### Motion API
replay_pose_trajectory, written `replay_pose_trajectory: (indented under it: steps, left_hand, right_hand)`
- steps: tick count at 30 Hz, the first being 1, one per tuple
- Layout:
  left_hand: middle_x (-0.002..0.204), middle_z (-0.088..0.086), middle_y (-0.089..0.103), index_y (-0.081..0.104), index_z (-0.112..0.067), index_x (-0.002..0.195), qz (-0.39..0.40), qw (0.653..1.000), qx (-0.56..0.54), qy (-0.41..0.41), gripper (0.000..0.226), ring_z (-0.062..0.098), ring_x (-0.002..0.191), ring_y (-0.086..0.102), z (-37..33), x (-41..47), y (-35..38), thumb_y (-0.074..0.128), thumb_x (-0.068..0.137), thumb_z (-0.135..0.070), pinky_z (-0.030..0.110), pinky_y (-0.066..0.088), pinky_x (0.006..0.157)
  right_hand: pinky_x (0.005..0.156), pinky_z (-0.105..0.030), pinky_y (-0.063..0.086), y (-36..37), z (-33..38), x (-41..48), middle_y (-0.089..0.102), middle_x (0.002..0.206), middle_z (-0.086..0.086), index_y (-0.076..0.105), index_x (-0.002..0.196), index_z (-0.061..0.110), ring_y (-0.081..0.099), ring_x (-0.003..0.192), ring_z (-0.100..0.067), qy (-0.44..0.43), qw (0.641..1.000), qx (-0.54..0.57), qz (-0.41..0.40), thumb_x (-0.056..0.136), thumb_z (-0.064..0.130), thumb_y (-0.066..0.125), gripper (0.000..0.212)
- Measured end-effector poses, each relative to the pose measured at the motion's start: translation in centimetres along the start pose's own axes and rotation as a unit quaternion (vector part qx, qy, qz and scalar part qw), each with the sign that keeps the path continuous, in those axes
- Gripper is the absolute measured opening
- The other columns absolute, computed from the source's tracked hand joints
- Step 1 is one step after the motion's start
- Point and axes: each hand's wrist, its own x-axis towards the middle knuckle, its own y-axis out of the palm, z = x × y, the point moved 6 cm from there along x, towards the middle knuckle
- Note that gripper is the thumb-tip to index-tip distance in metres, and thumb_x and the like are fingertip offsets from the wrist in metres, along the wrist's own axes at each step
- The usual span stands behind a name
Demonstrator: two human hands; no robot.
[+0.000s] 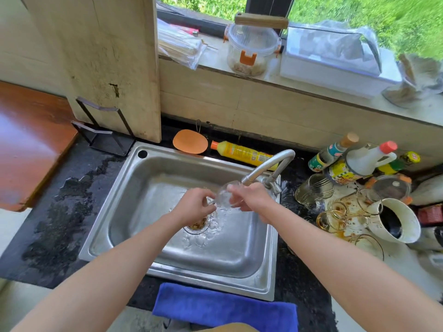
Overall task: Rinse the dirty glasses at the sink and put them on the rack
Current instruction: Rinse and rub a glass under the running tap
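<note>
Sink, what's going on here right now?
A person holds a clear glass under the faucet with both hands, the left hand and the right hand, over the steel sink. Water splashes around the drain. Several stained, gold-rimmed glasses wait on the counter to the right, next to a white jug. A blue cloth lies along the sink's front edge.

Glasses (340, 216) right of sink (134, 188), cloth (223, 307) before it
</note>
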Motion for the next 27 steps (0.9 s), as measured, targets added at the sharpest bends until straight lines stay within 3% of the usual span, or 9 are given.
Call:
replay_pose_trajectory:
  steps: [4, 9, 12, 15, 18, 20, 22, 25, 27]
  left_hand:
    - [0.062, -0.009, 0.054, 0.069, -0.015, 0.112, -0.032, 0.999, 0.009, 0.010, 0.028, 0.011, 0.060, 0.050, -3.1, -0.2, -1.5, 0.060, 0.086, -0.019, 0.028, 0.040, 0.057]
    - [0.073, -0.004, 0.061, 0.065, -0.015, 0.099, -0.056, 0.998, -0.006, -0.031, 0.020, 0.016, 0.067, 0.061, -3.8, -0.5, -2.9, 0.062, 0.082, -0.025, 0.035, 0.051, 0.063]
    - [0.074, 0.001, 0.061, 0.061, -0.013, 0.099, -0.018, 0.997, -0.004, -0.069, 0.016, 0.015, 0.064, 0.059, -2.2, -0.4, -2.3, 0.063, 0.085, -0.021, 0.030, 0.045, 0.055]
    - [0.082, 0.006, 0.067, 0.069, -0.010, 0.096, -0.023, 0.998, 0.051, -0.013, 0.014, 0.023, 0.077, 0.060, -2.5, -0.5, -1.3, 0.058, 0.090, -0.017, 0.032, 0.046, 0.065]
    - [0.092, 0.008, 0.063, 0.068, -0.006, 0.101, -0.047, 0.991, 0.106, 0.074, 0.017, 0.025, 0.091, 0.055, -3.3, -0.7, -0.5, 0.054, 0.093, -0.014, 0.038, 0.045, 0.079]
    - [0.095, 0.009, 0.062, 0.067, -0.006, 0.104, -0.053, 0.985, 0.134, 0.100, 0.019, 0.025, 0.093, 0.052, -3.2, -0.8, -0.3, 0.052, 0.095, -0.013, 0.037, 0.044, 0.081]
    - [0.088, 0.011, 0.061, 0.067, -0.003, 0.096, -0.080, 0.977, 0.161, 0.112, 0.014, 0.029, 0.086, 0.052, -3.0, -1.0, -0.4, 0.055, 0.092, -0.008, 0.044, 0.046, 0.076]
    - [0.076, 0.014, 0.059, 0.065, -0.002, 0.082, -0.098, 0.971, 0.184, 0.118, 0.001, 0.034, 0.073, 0.052, -3.0, -1.7, -0.3, 0.063, 0.083, -0.002, 0.048, 0.050, 0.065]
    - [0.088, 0.012, 0.063, 0.066, -0.005, 0.099, -0.093, 0.971, 0.175, 0.136, 0.014, 0.032, 0.087, 0.054, -3.7, -2.3, -0.2, 0.062, 0.087, -0.011, 0.040, 0.047, 0.077]
  right_hand:
    - [0.066, -0.033, 0.057, 1.0, -0.8, 0.5, 0.067, 0.093, -0.002, 0.063, 0.105, 0.016, 0.070, 0.078, -0.021, 0.090, 0.991, 0.095, -0.031, 0.093, 0.049, 0.062, 0.035]
    - [0.050, -0.027, 0.048, 1.3, -0.5, 0.7, 0.062, 0.084, -0.004, 0.063, 0.107, 0.013, 0.066, 0.058, -0.020, 0.061, 0.987, 0.132, -0.068, 0.094, 0.044, 0.063, 0.034]
    - [0.053, -0.028, 0.047, 0.2, 0.2, 0.6, 0.064, 0.084, 0.003, 0.064, 0.108, 0.014, 0.058, 0.058, -0.016, 0.001, 0.985, 0.115, -0.131, 0.095, 0.040, 0.063, 0.029]
    - [0.061, -0.029, 0.053, 0.3, 0.6, 0.1, 0.062, 0.087, 0.002, 0.063, 0.105, 0.019, 0.059, 0.071, -0.017, 0.002, 0.984, 0.161, -0.081, 0.095, 0.039, 0.062, 0.023]
    - [0.086, -0.034, 0.054, 0.9, 0.3, -0.1, 0.059, 0.086, -0.007, 0.056, 0.104, 0.011, 0.058, 0.076, -0.019, 0.120, 0.892, 0.436, 0.006, 0.098, 0.042, 0.055, 0.031]
    - [0.081, -0.035, 0.055, 1.2, 0.2, 0.0, 0.054, 0.078, -0.010, 0.049, 0.095, 0.008, 0.056, 0.068, -0.021, 0.133, 0.831, 0.540, 0.024, 0.099, 0.039, 0.050, 0.031]
    - [0.074, -0.037, 0.056, 2.0, -0.4, 0.2, 0.054, 0.067, -0.007, 0.046, 0.084, 0.010, 0.058, 0.059, -0.020, 0.134, 0.828, 0.542, 0.040, 0.100, 0.038, 0.047, 0.032]
    - [0.071, -0.042, 0.058, 2.4, -0.6, 0.4, 0.054, 0.078, -0.009, 0.047, 0.085, 0.009, 0.058, 0.071, -0.023, 0.157, 0.823, 0.543, 0.047, 0.101, 0.038, 0.045, 0.033]
    - [0.058, -0.038, 0.058, 1.6, -0.1, 1.4, 0.055, 0.089, -0.014, 0.053, 0.100, 0.005, 0.058, 0.074, -0.024, 0.162, 0.795, 0.584, 0.008, 0.101, 0.038, 0.046, 0.034]
